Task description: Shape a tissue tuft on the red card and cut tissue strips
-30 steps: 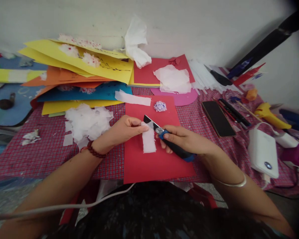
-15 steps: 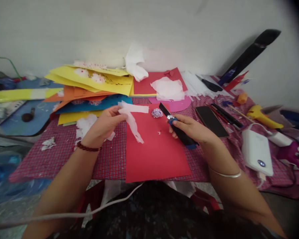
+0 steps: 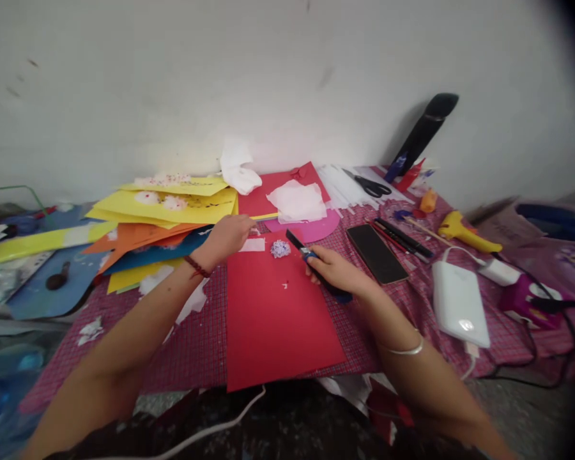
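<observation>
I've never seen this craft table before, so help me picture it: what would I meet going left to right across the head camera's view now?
Crumpled white scrap → torn white paper pieces → white paper strip → purple-and-white ball → utility knife → smartphone → white power bank → purple box with cables.

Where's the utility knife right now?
In the head view, the utility knife is just right of centre, held in the right hand, its blade beside the purple-and-white clump on the red sheet.
</observation>
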`<action>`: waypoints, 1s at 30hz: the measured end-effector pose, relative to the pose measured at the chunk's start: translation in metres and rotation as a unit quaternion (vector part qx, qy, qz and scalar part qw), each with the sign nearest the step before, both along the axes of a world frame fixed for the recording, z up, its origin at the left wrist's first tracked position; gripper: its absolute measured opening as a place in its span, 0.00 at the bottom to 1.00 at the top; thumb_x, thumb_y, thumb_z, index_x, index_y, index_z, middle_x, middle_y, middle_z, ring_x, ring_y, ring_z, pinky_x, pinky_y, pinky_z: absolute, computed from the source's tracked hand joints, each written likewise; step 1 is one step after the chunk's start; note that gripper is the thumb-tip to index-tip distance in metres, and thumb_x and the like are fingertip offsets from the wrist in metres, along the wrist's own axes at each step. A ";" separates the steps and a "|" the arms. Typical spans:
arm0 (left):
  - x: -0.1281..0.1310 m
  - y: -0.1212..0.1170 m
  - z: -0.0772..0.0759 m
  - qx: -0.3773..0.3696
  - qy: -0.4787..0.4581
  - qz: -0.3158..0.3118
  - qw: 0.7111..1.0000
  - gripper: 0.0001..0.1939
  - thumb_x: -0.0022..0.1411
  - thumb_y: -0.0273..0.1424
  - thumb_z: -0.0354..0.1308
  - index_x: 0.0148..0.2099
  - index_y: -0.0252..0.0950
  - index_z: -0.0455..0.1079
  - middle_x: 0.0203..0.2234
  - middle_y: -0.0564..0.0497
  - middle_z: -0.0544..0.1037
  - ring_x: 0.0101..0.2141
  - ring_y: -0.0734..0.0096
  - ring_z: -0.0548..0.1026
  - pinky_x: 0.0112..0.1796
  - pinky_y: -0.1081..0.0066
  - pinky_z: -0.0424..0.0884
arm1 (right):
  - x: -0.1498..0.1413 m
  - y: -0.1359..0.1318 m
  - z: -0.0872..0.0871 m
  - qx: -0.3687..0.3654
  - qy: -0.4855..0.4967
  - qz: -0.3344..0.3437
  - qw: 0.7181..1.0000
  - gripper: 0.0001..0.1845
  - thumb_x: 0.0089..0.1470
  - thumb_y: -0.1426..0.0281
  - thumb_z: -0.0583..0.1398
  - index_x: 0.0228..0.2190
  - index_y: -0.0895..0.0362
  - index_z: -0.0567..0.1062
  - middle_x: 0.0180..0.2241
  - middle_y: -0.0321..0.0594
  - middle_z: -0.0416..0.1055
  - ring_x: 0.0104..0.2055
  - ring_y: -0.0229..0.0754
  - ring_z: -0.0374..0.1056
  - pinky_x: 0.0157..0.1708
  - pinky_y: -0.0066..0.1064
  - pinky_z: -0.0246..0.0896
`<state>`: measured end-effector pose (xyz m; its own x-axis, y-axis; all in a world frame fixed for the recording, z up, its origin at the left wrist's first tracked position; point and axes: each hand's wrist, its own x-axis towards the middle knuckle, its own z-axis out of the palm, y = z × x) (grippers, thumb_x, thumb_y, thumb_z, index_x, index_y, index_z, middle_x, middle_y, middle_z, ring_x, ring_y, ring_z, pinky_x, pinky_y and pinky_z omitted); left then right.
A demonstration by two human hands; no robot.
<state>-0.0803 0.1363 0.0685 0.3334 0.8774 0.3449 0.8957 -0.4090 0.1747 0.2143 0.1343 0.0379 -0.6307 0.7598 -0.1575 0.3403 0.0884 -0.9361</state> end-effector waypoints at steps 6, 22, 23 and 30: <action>0.012 0.048 0.008 -0.066 0.067 -0.023 0.995 0.12 0.65 0.34 0.54 0.46 0.35 0.75 0.40 0.44 0.80 0.40 0.60 0.76 0.39 0.66 0.68 | 0.007 0.004 0.008 0.104 -0.122 0.008 0.987 0.08 0.63 0.71 0.49 0.36 0.56 0.66 0.29 0.38 0.73 0.29 0.39 0.70 0.32 0.28 0.61; 0.072 0.123 -0.028 -0.073 0.028 -0.026 0.997 0.14 0.57 0.30 0.57 0.46 0.34 0.75 0.48 0.42 0.77 0.50 0.55 0.72 0.52 0.62 0.67 | 0.017 0.014 0.016 0.221 -0.345 -0.011 0.912 0.15 0.65 0.69 0.48 0.46 0.59 0.71 0.43 0.52 0.79 0.42 0.49 0.76 0.37 0.32 0.56; 0.072 0.130 -0.028 -0.071 0.018 -0.007 0.997 0.11 0.57 0.29 0.56 0.41 0.34 0.75 0.44 0.42 0.78 0.47 0.56 0.74 0.50 0.62 0.69 | 0.017 0.014 0.016 0.219 -0.346 -0.010 0.912 0.15 0.65 0.69 0.48 0.45 0.59 0.71 0.43 0.52 0.79 0.42 0.49 0.76 0.37 0.32 0.56; 0.045 0.158 -0.023 -0.045 -0.056 0.144 0.987 0.15 0.64 0.30 0.45 0.43 0.32 0.72 0.36 0.43 0.79 0.37 0.62 0.75 0.38 0.67 0.72 | 0.019 0.016 0.017 0.195 -0.335 -0.023 0.921 0.15 0.66 0.68 0.48 0.46 0.58 0.70 0.44 0.51 0.79 0.43 0.47 0.75 0.39 0.31 0.57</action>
